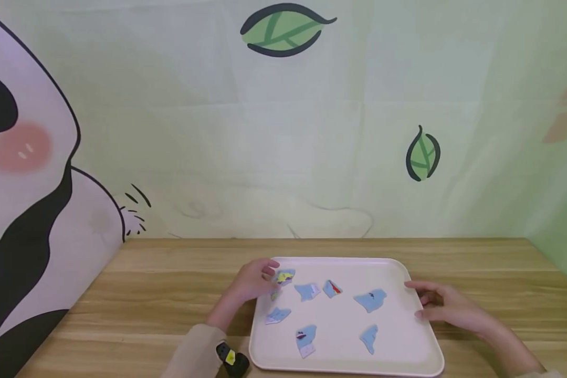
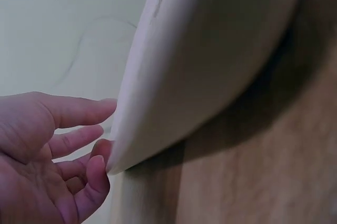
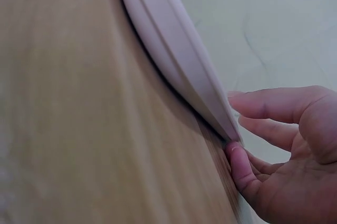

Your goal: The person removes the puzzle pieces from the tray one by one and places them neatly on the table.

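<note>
A white rectangular tray lies on the wooden table between both hands. My left hand holds its left rim near the far corner, the fingers reaching over some pieces there. At the right rim, my right hand grips the edge with bent fingers and thumb. Several flat, irregular light-blue picture pieces are spread on the tray. Among them are one with yellow, one with a red streak, a larger blue piece and a narrow plain one. In the wrist views, fingertips of both hands meet the tray's edge.
The wood-grain table reaches back to a pale green cloth backdrop printed with leaves and a large panda figure at left. A dark device with a yellow mark sits at the left wrist, close to the tray.
</note>
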Available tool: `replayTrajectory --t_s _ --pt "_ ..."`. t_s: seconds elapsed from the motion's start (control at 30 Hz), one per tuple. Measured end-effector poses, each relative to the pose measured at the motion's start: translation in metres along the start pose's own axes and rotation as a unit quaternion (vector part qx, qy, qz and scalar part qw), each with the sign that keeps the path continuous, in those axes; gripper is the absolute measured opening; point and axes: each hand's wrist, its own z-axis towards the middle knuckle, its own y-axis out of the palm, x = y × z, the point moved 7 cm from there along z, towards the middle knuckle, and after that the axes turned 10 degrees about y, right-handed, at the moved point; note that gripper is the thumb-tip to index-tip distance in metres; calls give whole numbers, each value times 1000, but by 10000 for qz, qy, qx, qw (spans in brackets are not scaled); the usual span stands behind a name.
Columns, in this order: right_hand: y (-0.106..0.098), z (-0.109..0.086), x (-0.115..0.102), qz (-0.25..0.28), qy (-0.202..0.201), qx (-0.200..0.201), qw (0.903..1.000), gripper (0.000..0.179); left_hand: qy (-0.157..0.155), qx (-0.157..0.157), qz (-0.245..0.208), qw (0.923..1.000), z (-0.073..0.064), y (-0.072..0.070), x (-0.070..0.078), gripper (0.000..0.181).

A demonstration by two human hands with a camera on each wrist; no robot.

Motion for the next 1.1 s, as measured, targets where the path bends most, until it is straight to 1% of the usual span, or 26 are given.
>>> replayTrajectory --t_s 0.1,0.17,0.43,0.6,0.8,0.87,0.93,1.1 --pt "0 -1 -1 -28 -120 -94 9999 58 -84 -24 280 9996 2 2 2 39" --pt "0 0 -1 -16 -159 -153 9998 60 -76 -41 476 9988 1 3 4 39" --pt "1 -1 -1 32 -7 -204 9998 64 -151 -215 946 9952 3 7 9 39" --pt "1 -1 -1 -24 40 -188 9998 64 -181 -330 1054 9937 3 10 10 37" --pt "1 -1 0 -18 84 -197 9998 64 -272 -283 1004 9942 1 11 12 35" --pt "1 -1 -1 -16 70 -202 9998 64 -220 -284 1004 9943 0 11 13 34" --pt "1 -1 -1 -25 56 -197 9998 63 -102 -312 1056 9939 -1 11 16 33" --pt "1 -2 -2 -56 73 -186 9998 63 374 -392 1350 9894 -3 11 23 32"
